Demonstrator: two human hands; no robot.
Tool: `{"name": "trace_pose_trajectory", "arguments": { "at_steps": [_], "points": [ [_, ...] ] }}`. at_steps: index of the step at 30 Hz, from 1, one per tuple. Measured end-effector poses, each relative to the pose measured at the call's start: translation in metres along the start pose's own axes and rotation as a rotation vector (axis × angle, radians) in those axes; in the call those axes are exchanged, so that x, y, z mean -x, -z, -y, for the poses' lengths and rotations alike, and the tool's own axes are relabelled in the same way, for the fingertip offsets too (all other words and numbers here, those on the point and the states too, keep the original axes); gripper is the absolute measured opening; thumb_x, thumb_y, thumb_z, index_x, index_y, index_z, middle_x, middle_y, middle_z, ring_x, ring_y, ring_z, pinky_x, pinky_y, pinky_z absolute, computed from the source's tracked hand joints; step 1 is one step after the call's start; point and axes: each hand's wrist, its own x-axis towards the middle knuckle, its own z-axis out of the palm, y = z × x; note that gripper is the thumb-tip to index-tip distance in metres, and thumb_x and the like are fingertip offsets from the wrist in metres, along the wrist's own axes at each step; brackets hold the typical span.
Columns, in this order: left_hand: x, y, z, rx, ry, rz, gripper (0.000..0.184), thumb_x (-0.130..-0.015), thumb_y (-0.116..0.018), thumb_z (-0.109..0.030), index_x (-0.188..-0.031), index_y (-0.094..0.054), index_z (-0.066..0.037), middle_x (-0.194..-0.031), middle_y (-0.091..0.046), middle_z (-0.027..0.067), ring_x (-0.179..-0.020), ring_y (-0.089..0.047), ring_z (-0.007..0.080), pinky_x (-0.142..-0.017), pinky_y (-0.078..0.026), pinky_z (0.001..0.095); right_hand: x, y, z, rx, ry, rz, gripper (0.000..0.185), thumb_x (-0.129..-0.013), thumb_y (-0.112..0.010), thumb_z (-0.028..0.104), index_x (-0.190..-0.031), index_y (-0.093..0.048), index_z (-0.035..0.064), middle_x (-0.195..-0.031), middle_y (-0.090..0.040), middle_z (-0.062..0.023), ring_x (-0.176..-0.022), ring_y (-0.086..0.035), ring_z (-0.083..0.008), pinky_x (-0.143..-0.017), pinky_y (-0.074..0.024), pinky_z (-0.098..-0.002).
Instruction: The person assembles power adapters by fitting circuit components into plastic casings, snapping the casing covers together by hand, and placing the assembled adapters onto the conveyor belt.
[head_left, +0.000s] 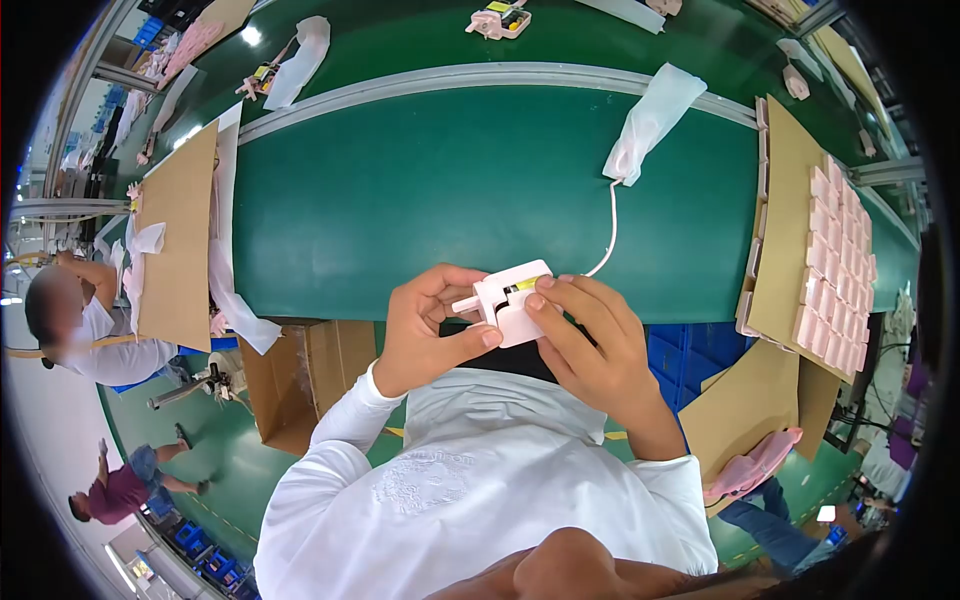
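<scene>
Close to my body, above the near edge of the green bench, both hands grip a small pale pink plastic housing [516,324] with an exposed cavity. My left hand [432,328] pinches its left side, the thumb lying on the front near a protruding pin. On the other side, the fingers of my right hand [598,338] press at the housing's right edge, beside a small yellow part [526,284] in the cavity. A pale cable [613,232] runs from behind my right fingers to a white translucent sleeve bag [652,122], which covers something I cannot make out.
The green bench [420,180] has a metal rail behind it, with a partly assembled unit [497,20] beyond. At right, a cardboard sheet [790,220] carries rows of pink housings [838,265]. Another cardboard panel [178,240] stands left, near a seated person [110,330].
</scene>
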Motion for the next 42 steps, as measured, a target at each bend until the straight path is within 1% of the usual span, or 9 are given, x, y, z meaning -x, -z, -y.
{"name": "trace_pose_trajectory", "arguments": {
  "at_steps": [12,23,26,29,30,33,34,37,42],
  "points": [
    [0.009,-0.006,0.001,-0.119,-0.036,0.008,0.047,-0.082,-0.085,-0.003,-0.122,-0.061,0.004,-0.12,-0.072,0.0171,-0.112,-0.07,0.0211,-0.103,-0.054,0.038,0.007,-0.004,0.0,0.092,0.087,0.011,0.041,-0.073,-0.075,0.002,-0.114,-0.075,0.0004,-0.113,-0.07,-0.0137,-0.099,-0.069,-0.0309,-0.082,-0.0631,-0.0388],
    [0.002,-0.021,0.012,-0.262,-0.094,-0.205,0.044,-0.08,-0.083,-0.004,-0.116,-0.06,0.002,-0.104,-0.072,0.009,-0.094,-0.068,0.0128,-0.083,-0.055,0.0294,0.008,-0.015,-0.008,0.094,0.169,0.045,0.042,-0.078,-0.081,0.011,-0.118,-0.072,-0.0015,-0.119,-0.07,-0.0156,-0.102,-0.07,-0.0338,-0.087,-0.0614,-0.0423],
    [0.004,-0.016,0.017,-0.251,-0.194,-0.176,0.046,-0.08,-0.084,-0.007,-0.117,-0.059,0.002,-0.105,-0.071,0.0095,-0.093,-0.066,0.0118,-0.081,-0.054,0.0285,0.004,-0.008,0.001,-0.269,-0.125,-0.128,0.048,-0.097,-0.07,0.035,-0.124,-0.068,-0.0047,-0.124,-0.07,-0.0186,-0.107,-0.07,-0.0385,-0.098,-0.0542,-0.0512],
    [0.007,-0.018,0.013,-0.3,-0.267,-0.103,0.045,-0.076,-0.084,-0.002,-0.115,-0.061,0.002,-0.105,-0.074,0.0129,-0.095,-0.071,0.0157,-0.083,-0.057,0.0322,0.005,-0.008,-0.008,-0.339,-0.288,-0.212,0.069,-0.108,-0.043,0.055,-0.129,-0.063,-0.0071,-0.127,-0.069,-0.0225,-0.113,-0.069,-0.0416,-0.105,-0.046,-0.057],
    [0.003,-0.021,0.017,-0.308,-0.394,-0.082,0.048,-0.072,-0.086,-0.002,-0.114,-0.063,0.002,-0.107,-0.074,0.0163,-0.095,-0.073,0.0208,-0.084,-0.059,0.0348,0.005,-0.015,-0.007,-0.287,-0.323,-0.23,0.079,-0.109,-0.023,0.059,-0.121,-0.068,-0.005,-0.116,-0.072,-0.0215,-0.106,-0.071,-0.0391,-0.104,-0.0463,-0.0564],
    [0.001,-0.03,0.015,-0.419,-0.506,-0.02,0.049,-0.069,-0.086,-0.001,-0.113,-0.064,0.002,-0.109,-0.075,0.019,-0.095,-0.075,0.0275,-0.084,-0.06,0.0368,0.004,-0.025,-0.006,-0.35,-0.341,-0.19,0.075,-0.11,-0.023,0.056,-0.108,-0.07,-0.0025,-0.101,-0.074,-0.0178,-0.093,-0.072,-0.0358,-0.103,-0.0471,-0.0546],
    [0.0,-0.032,0.012,-0.435,-0.528,-0.032,0.049,-0.067,-0.086,0.0,-0.112,-0.065,0.002,-0.107,-0.075,0.0196,-0.096,-0.075,0.0317,-0.084,-0.06,0.0386,-0.004,-0.034,-0.006,-0.368,-0.305,-0.319,0.072,-0.112,-0.021,0.049,-0.089,-0.069,0.0004,-0.081,-0.069,-0.0123,-0.073,-0.066,-0.0306,-0.087,-0.0521,-0.0463],
    [-0.001,-0.03,0.015,-0.473,-0.561,-0.026,0.049,-0.068,-0.086,0.0,-0.113,-0.065,0.001,-0.107,-0.075,0.019,-0.096,-0.075,0.0305,-0.083,-0.06,0.039,0.001,-0.04,-0.009,-0.603,-0.337,-0.328,0.064,-0.113,-0.027,0.04,-0.077,-0.064,0.0017,-0.07,-0.063,-0.0098,-0.06,-0.056,-0.0259,-0.065,-0.0454,-0.0392],
    [0.003,-0.034,0.019,-0.418,-0.516,-0.063,0.048,-0.069,-0.085,0.0,-0.113,-0.065,0.001,-0.104,-0.075,0.0177,-0.093,-0.075,0.0294,-0.081,-0.06,0.0377,0.002,-0.044,-0.003,-0.627,-0.439,-0.365,0.053,-0.11,-0.037,0.026,-0.069,-0.059,0.0013,-0.064,-0.058,-0.0088,-0.053,-0.047,-0.0217,-0.054,-0.0344,-0.0368]
  ]
}}
